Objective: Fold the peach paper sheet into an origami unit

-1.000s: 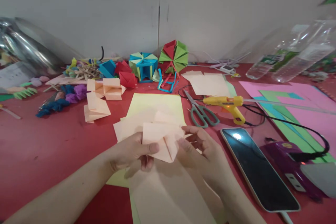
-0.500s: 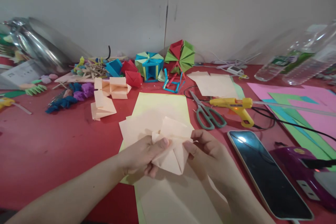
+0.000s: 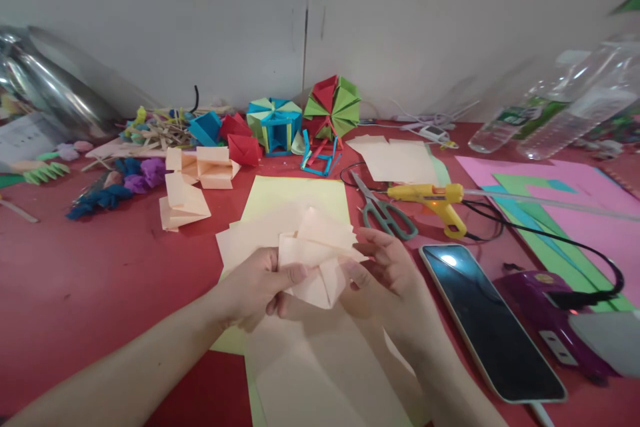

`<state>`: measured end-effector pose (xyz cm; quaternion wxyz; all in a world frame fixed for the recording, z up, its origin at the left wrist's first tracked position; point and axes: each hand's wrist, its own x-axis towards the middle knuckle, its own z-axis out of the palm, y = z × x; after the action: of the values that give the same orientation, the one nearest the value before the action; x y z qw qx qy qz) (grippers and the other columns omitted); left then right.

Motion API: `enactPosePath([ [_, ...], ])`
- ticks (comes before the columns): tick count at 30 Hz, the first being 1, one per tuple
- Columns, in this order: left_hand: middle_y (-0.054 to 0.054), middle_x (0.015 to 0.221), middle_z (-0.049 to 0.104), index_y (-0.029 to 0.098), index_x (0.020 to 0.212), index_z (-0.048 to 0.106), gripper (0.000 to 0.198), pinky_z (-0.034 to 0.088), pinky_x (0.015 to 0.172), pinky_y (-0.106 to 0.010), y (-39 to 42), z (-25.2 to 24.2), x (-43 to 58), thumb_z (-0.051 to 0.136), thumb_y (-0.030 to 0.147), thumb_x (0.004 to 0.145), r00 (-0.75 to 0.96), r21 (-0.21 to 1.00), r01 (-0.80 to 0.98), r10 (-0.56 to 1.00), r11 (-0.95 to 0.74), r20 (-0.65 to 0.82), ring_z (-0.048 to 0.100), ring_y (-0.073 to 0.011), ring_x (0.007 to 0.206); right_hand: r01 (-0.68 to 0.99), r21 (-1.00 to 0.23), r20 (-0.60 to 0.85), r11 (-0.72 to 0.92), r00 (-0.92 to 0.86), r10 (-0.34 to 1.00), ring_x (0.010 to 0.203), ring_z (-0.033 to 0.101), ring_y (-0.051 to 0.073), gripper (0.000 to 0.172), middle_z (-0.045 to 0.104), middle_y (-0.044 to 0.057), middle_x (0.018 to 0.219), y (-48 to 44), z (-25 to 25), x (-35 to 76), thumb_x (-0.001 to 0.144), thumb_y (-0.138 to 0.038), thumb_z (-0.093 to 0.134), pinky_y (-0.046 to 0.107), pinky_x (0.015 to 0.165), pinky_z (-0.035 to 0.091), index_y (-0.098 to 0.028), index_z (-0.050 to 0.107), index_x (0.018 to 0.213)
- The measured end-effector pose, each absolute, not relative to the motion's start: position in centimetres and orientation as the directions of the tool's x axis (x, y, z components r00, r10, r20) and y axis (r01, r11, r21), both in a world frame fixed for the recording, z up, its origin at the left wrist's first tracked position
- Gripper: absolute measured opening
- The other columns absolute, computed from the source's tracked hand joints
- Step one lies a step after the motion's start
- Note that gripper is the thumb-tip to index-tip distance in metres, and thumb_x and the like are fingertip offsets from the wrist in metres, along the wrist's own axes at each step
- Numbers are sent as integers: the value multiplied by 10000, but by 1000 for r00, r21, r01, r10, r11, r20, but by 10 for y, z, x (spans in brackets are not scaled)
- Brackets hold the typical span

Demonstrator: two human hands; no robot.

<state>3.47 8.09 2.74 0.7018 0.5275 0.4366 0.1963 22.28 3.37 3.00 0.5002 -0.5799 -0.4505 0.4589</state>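
A piece of folded cream paper (image 3: 320,260) is held up between my two hands, its creased flaps facing me. My left hand (image 3: 260,283) grips its left side, thumb on top and fingers underneath. On the right edge, my right hand (image 3: 387,277) pinches the paper between thumb and fingers; part of those fingers is hidden. Beneath the hands lie loose cream sheets (image 3: 320,367) over a yellow sheet (image 3: 300,197). Several folded cream paper pieces (image 3: 185,203) stand on the red table to the left, beyond my left hand.
Green-handled scissors (image 3: 390,217), a yellow glue gun (image 3: 427,197) and a phone (image 3: 493,323) lie to the right, near a purple power socket (image 3: 555,320). Coloured sheets (image 3: 585,207) and plastic bottles (image 3: 575,107) are farther right. Paper models (image 3: 275,127) stand along the wall.
The folded paper has tilted and turned a little in my hands, its lower point now higher. Both hands keep hold of it. The whole view has shifted slightly, so things appear farther left.
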Motion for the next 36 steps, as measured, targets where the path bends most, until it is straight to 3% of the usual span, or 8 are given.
enactPosePath([
  [4,41,356,470,102,767,640,383,291,340,-151,84,28,32,579,480,776,556,923,221,737,315,-384,364,-45,305,172,-970,-147,-174,157,977,646,582,147,309,622,24,767,32,34,224,764,-399,610,260,562,454,-197,513,978],
  [8,56,438,467,125,825,571,392,282,343,-153,86,26,31,497,510,825,562,956,176,774,233,-292,379,-46,339,118,-972,-189,-202,109,976,552,530,115,247,580,-21,644,32,36,225,749,-418,622,228,506,398,-200,509,782],
  [14,-15,874,591,219,1190,374,625,433,532,-199,84,22,32,705,409,696,496,994,-17,864,107,-85,566,-113,636,23,-986,-160,-166,172,972,566,521,99,271,547,-30,612,32,37,224,729,-424,649,211,534,409,-188,515,717],
  [17,21,671,539,168,974,513,313,394,491,-185,83,19,32,545,440,824,527,996,28,846,82,-84,515,-91,542,33,-986,-158,-166,168,973,540,495,95,276,518,-36,596,32,35,225,733,-425,646,210,506,399,-190,503,716],
  [20,37,570,498,158,773,539,320,375,465,-176,83,19,33,477,461,855,515,991,90,847,100,-132,476,-75,482,23,-990,-137,-143,171,976,545,486,91,246,513,-40,620,33,32,226,742,-396,647,207,504,404,-199,505,785],
  [25,22,656,544,164,815,583,265,417,504,-178,79,23,35,523,422,837,511,986,137,846,95,-152,505,-82,540,41,-998,-46,-56,200,979,729,595,149,484,607,25,918,32,34,225,721,-336,665,257,602,484,-258,455,1149],
  [31,19,629,536,167,829,537,339,374,470,-179,73,22,35,429,486,863,588,972,236,795,4,-146,505,-98,521,127,-991,-16,-43,207,978,870,627,214,479,650,70,1017,29,37,222,690,-259,650,302,685,505,-231,509,1147],
  [36,29,558,501,168,722,522,378,310,464,-197,75,22,33,453,522,834,543,886,432,832,-166,-109,458,-113,503,123,-989,-49,-77,220,974,776,644,211,432,687,56,923,26,35,224,698,-228,614,281,582,508,-239,561,1126],
])
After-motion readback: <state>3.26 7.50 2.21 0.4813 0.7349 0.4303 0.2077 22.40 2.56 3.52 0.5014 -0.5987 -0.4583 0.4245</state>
